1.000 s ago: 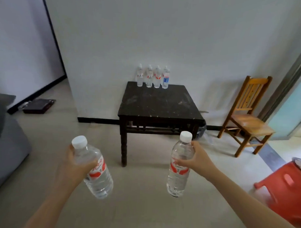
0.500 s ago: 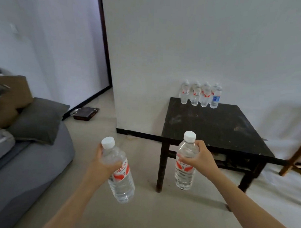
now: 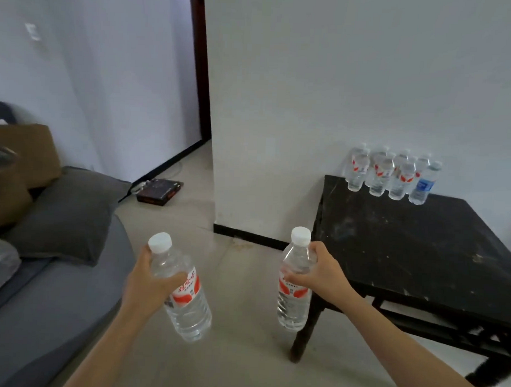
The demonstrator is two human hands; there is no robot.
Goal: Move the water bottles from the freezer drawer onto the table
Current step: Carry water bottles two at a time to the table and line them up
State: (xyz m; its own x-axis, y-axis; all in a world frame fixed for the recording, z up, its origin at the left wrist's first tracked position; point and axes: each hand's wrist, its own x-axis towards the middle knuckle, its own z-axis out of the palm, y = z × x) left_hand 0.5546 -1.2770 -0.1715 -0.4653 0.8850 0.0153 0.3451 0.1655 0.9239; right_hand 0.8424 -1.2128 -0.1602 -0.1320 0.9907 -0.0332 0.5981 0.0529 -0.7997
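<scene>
Left hand (image 3: 149,282) fingers wrap one bottle (image 3: 188,306), right hand (image 3: 325,275) fingers wrap second bottle (image 3: 292,307); about seven bottles (image 3: 378,180) on table (image 3: 406,250)

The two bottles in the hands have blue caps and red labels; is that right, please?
No: the caps are white. In the head view, the left hand grips the left bottle and the right hand the right bottle, both red-labelled.
</scene>
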